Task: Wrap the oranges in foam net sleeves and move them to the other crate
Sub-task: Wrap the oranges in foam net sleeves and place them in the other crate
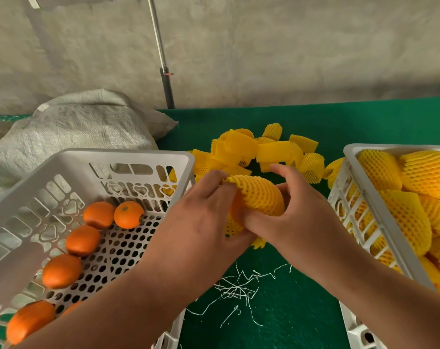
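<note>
From the head camera, the left hand and right hand both grasp one orange half covered by a yellow foam net sleeve, held above the green table between two white crates. The left crate holds bare oranges; the right crate holds wrapped oranges, with spare sleeves piled just behind the hands.

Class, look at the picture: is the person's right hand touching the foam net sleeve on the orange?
Touching. The head view shows the right hand pinching the foam net sleeve stretched over the orange.
</note>
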The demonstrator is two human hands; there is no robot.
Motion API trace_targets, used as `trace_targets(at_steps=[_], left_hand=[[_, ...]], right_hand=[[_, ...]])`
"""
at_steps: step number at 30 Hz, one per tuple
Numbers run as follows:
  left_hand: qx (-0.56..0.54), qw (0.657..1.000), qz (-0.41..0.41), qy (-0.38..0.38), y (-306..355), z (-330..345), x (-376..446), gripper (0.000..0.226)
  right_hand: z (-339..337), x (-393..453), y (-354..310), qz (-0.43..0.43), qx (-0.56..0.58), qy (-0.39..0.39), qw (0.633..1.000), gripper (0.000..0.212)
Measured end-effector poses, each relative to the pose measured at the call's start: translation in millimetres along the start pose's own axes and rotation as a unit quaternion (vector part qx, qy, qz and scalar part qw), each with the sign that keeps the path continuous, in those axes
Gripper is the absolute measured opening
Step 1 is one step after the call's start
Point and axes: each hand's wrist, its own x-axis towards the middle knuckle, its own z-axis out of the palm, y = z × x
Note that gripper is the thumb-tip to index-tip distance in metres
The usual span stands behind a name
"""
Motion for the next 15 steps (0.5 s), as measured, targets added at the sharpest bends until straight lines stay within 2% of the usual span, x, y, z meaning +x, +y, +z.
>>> trace_targets(at_steps=[5,7,9,11,13,15], left_hand=[[-0.025,0.999,0.006,-0.019,0.9,-2.1,-2.6,0.039],[-0.033,0.999,0.007,0.0,1.8,-5.3,-4.7,0.03],[-0.084,0.996,-0.011,0.01,2.0,-8.6,-6.4,0.023],[-0.16,0.985,-0.058,0.017,0.1,-11.5,-6.5,0.028],[-0.249,0.956,-0.156,-0.012,-3.5,-13.3,-3.3,0.042],[-0.378,0.883,-0.252,-0.118,-7.0,-13.4,2.0,0.059]], right_hand=[[-2.4,3.7,5.8,0.006,0.006,0.037,0.999,0.104],[-7.1,5.6,7.1,-0.002,-0.001,0.05,0.999,0.105],[-13.0,7.6,10.4,-0.022,-0.015,0.064,0.998,0.106],[-16.0,7.5,11.4,-0.044,-0.024,0.061,0.997,0.105],[-14.9,4.3,8.9,-0.077,-0.029,0.033,0.996,0.106],[-11.9,-0.2,5.0,-0.116,-0.042,-0.002,0.992,0.107]])
